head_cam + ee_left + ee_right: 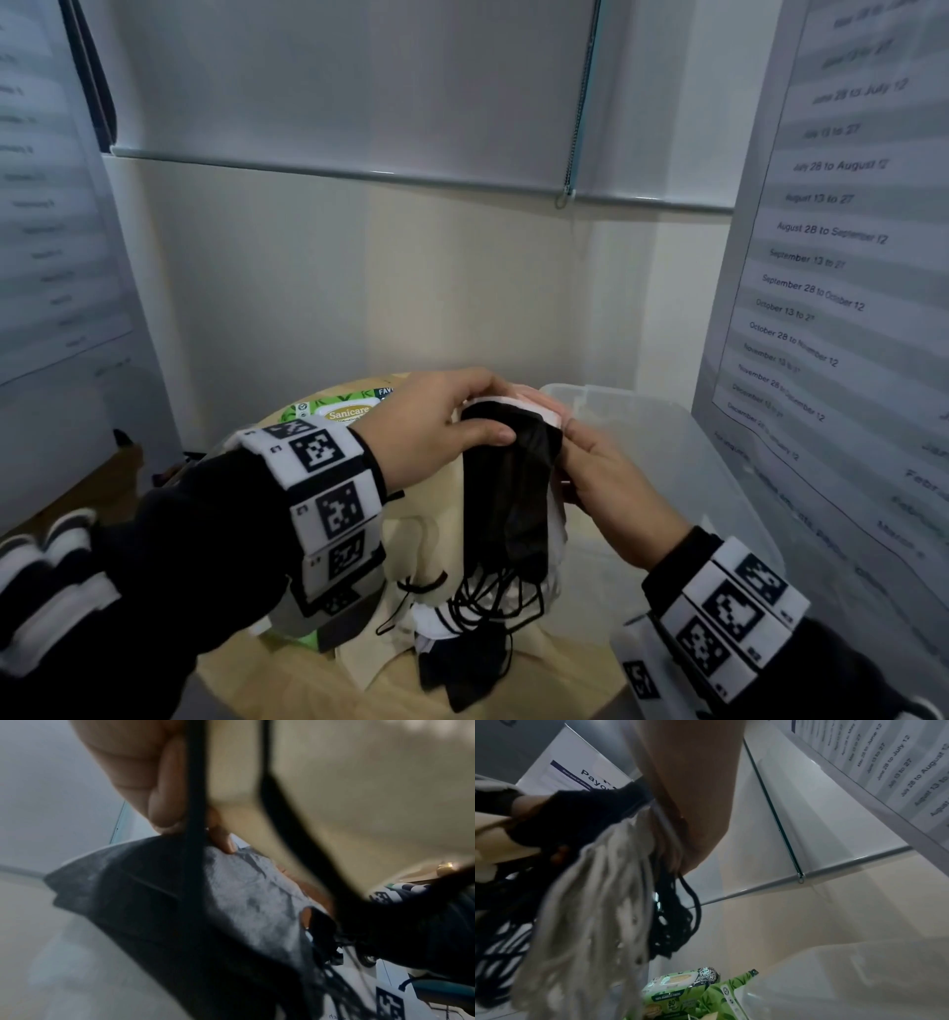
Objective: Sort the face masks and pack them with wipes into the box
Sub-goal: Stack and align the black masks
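Both hands hold a hanging bundle of face masks above the round table [539, 691]. The black masks [513, 488] face me, with white masks [557, 534] behind them and black ear loops [493, 596] dangling below. My left hand [447, 431] pinches the bundle's top from the left, thumb on the black fabric. My right hand [601, 478] grips it from the right. The left wrist view shows the black masks [205, 912] close up. In the right wrist view the white masks [590, 912] and black loops [675, 923] hang over green wipes packs [687, 996].
Beige masks [411, 565] and another black mask [462, 673] lie on the table under the bundle. A green wipes pack [349, 408] sits behind my left hand. A clear plastic box [662, 452] stands open at the right. Printed posters [821, 257] flank both sides.
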The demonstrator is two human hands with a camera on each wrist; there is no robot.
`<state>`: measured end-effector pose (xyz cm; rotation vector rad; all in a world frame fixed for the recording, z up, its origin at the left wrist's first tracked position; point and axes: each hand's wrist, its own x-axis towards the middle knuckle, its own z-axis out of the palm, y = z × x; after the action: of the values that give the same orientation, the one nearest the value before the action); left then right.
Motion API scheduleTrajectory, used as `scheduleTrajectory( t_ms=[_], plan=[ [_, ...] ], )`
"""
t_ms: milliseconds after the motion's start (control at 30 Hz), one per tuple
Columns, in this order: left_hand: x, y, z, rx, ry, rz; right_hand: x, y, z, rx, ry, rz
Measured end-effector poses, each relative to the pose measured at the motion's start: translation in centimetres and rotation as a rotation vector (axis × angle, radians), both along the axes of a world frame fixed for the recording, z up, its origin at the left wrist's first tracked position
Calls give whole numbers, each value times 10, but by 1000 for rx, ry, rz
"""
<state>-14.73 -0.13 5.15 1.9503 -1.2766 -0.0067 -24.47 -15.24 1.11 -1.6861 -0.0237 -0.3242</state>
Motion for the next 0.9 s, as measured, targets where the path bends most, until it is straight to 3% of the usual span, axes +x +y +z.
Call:
scheduleTrajectory(
  t_ms=[367,667,900],
  plan=[
    [-2,3,-4,-96,52,33,0,6,2,123,-29,2],
    [-8,5,3,-133,-34,107,-1,4,1,116,23,4],
    [-7,2,8,19,-42,151,0,0,-2,-5,77,3]
  ],
)
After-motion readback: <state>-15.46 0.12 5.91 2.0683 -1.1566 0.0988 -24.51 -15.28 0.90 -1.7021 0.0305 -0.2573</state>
